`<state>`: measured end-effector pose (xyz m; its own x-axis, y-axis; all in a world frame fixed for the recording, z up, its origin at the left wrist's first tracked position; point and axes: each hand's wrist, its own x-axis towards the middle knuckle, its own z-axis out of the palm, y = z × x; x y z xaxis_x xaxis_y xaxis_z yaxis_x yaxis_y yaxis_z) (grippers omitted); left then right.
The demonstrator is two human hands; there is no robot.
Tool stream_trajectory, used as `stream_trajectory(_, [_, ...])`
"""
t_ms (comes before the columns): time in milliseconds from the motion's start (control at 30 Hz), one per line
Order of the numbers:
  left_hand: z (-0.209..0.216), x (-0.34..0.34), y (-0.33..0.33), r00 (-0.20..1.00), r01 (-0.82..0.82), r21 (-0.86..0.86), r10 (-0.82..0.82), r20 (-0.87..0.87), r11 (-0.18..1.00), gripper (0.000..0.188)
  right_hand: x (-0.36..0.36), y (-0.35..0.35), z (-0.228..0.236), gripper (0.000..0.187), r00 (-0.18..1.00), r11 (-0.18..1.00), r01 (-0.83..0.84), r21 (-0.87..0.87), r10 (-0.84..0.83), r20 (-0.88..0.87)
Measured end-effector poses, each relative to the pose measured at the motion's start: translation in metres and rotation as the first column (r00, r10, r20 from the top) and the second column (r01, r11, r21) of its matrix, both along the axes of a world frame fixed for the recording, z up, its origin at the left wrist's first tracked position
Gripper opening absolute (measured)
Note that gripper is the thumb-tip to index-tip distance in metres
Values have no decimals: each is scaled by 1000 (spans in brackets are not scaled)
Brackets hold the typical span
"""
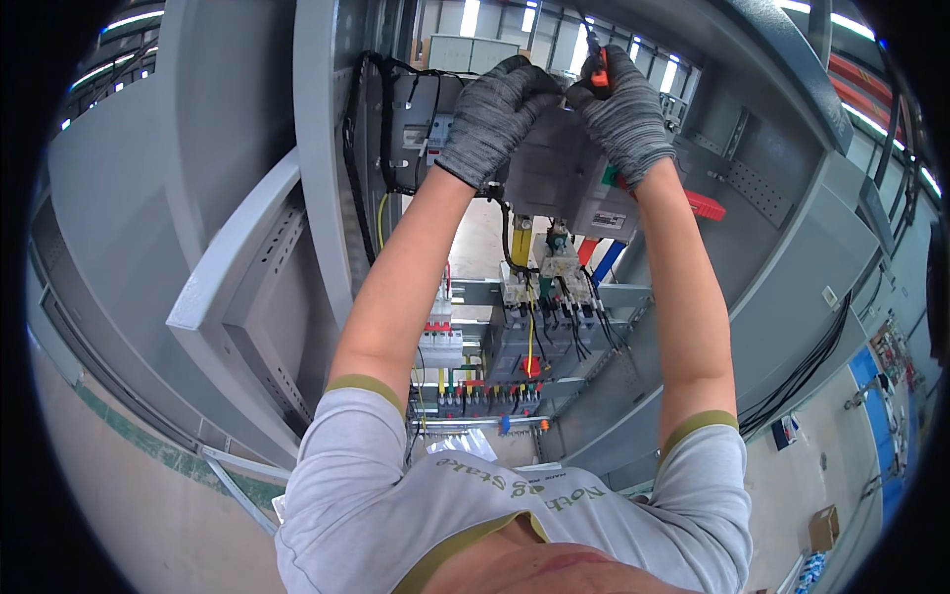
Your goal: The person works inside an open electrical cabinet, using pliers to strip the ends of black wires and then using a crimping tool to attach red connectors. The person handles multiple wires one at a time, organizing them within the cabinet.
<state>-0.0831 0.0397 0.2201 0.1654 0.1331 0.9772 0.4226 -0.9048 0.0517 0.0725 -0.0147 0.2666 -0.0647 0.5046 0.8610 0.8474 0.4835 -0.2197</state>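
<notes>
Nearest, the person's two bare forearms rise from the short sleeves of a grey shirt with olive trim (515,515) toward the upper part of an open grey steel switch cabinet (782,257); both hands wear speckled grey knit gloves.

The right hand (625,117) is clenched round a tool with an orange-and-black handle (598,71); its dark tip sticks out above the fingers, so the long axis runs roughly up and away from the wrist; what the tip meets I cannot tell. The left hand (493,114) lies just beside it, its fingers curled over the top edge of a large grey box-shaped breaker unit (559,178); it seems to grip or brace that edge, though the fingertips are hidden. The breaker sits directly below and between both hands, equally near to each.

Under the right wrist, on the breaker's lower face, is a small white rectangular label with a red patch (608,221); a red plastic piece (705,205) juts out to the right of that wrist.

Farther below the fingers hang yellow, red and blue cable ends (594,257), then a row of dark grey smaller breakers (539,342) laced with black wires; left of these stands a white terminal block (440,342).

Beyond, low on the right, a brown cardboard box (823,527) rests on the floor.
</notes>
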Motion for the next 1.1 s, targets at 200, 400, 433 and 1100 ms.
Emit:
stream_trajectory(200, [1,-8,17,999,46,-49,-46,2,998,17,-7,1,2,36,971,972,128,198,-164,176])
stream_trajectory(400, [1,-13,10,895,428,-216,-377,239,878,14,31,3,7,31,999,953,-44,299,45,4])
stream_trajectory(433, [0,-15,3,861,486,-216,-421,284,847,14,24,-7,5,32,999,970,23,242,-34,39])
stream_trajectory(1100, [-11,-11,4,743,608,-85,-528,411,789,12,-18,-18,-22,61,868,927,370,59,-367,334])
